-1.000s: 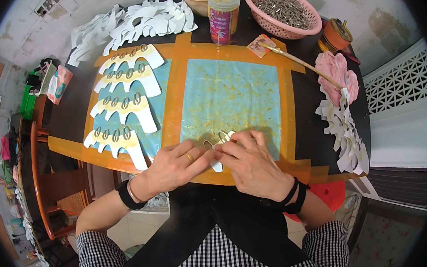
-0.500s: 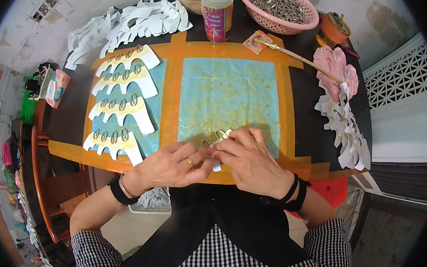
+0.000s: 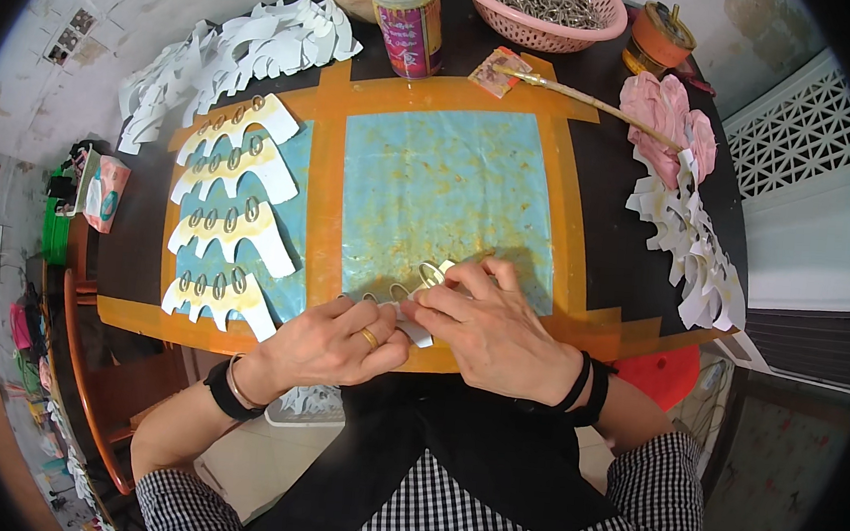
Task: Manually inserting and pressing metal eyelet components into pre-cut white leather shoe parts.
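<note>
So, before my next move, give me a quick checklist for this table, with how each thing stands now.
1. Left hand and right hand at the white, scalloped, paper-like piece: ok.
2. Either hand free: not ok; both are occupied at that piece.
3. Every oval metal ring there properly seated: cannot tell; fingers hide part of the row.
4. Four white, yellow-smeared scalloped pieces at left carrying four rings each: ok.
5. Long wooden-handled brush clear of both hands: ok.
6. Pink perforated plastic basket stocked with metal rings: ok.
</note>
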A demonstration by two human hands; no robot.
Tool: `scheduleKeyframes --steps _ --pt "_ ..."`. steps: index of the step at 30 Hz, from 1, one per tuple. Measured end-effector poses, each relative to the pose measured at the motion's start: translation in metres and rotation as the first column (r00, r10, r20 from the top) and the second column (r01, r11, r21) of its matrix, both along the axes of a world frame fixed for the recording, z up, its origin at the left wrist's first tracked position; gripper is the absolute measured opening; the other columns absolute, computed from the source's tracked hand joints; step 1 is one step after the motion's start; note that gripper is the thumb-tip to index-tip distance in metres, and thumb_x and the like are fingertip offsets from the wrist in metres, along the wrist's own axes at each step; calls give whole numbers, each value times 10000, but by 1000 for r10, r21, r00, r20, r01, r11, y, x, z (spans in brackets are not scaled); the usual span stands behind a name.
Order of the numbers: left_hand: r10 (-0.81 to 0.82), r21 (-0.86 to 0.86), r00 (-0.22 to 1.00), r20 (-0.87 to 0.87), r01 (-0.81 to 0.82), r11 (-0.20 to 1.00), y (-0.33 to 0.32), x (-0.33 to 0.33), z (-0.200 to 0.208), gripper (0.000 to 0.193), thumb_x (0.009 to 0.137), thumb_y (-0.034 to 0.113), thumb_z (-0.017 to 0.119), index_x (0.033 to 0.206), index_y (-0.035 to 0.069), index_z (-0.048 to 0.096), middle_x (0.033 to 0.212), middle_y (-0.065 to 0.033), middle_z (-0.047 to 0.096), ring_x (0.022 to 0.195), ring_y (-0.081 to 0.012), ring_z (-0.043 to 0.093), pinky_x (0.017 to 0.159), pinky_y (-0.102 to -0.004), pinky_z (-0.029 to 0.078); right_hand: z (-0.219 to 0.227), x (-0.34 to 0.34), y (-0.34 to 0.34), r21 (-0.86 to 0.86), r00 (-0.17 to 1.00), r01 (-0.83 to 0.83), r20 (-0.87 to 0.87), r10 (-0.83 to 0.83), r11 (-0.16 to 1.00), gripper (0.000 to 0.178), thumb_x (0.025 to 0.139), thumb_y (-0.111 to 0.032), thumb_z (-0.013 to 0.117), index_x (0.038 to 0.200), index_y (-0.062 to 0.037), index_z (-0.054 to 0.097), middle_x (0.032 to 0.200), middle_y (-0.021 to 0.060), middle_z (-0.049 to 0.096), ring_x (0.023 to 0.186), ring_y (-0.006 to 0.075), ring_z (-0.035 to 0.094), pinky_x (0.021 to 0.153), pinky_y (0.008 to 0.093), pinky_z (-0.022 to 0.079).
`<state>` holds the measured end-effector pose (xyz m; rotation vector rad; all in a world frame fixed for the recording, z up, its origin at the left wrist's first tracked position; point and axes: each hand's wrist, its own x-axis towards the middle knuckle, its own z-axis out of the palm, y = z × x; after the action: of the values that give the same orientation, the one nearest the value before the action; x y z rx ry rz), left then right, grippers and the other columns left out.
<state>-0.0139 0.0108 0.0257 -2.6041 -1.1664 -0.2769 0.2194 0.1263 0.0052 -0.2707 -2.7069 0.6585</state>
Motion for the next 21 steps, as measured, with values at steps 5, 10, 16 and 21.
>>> scheduleKeyframes --steps 5,10,16,21 --pt "19 -31 1000 -7 -19 999 1 1 0 201 860 168 744 925 123 559 1014 -31 715 812 -116 640 623 -256 551 -2 1 -1 -21 999 11 37 -10 1000 457 823 -9 719 1274 -76 754 1202 -7 663 1178 250 557 1061 447 361" --pt "67 -58 998 -16 -68 996 -2 4 1 193 861 161 746 942 117 575 1036 -29 711 795 -109 642 607 -253 561 -4 1 -2 -41 1000 8 26 -6 999 454 826 -7 714 1273 -77 754 1199 -9 655 1180 245 551 1063 442 355" --pt "178 -160 984 21 -172 972 -11 7 2 240 854 153 783 1039 101 640 981 -23 704 769 -120 655 596 -271 565 -1 0 -1 -52 1000 3 9 -2 999 431 830 2 700 1251 -74 754 1191 -8 662 1174 250 556 1060 443 356" --pt "436 -263 880 187 -383 886 -11 22 7 316 844 216 856 1086 112 680 865 8 697 762 -146 659 591 -303 559 2 -4 7 -54 998 -32 -51 29 998 305 868 -19 669 1166 -58 723 1056 41 664 1144 267 571 1053 457 384"
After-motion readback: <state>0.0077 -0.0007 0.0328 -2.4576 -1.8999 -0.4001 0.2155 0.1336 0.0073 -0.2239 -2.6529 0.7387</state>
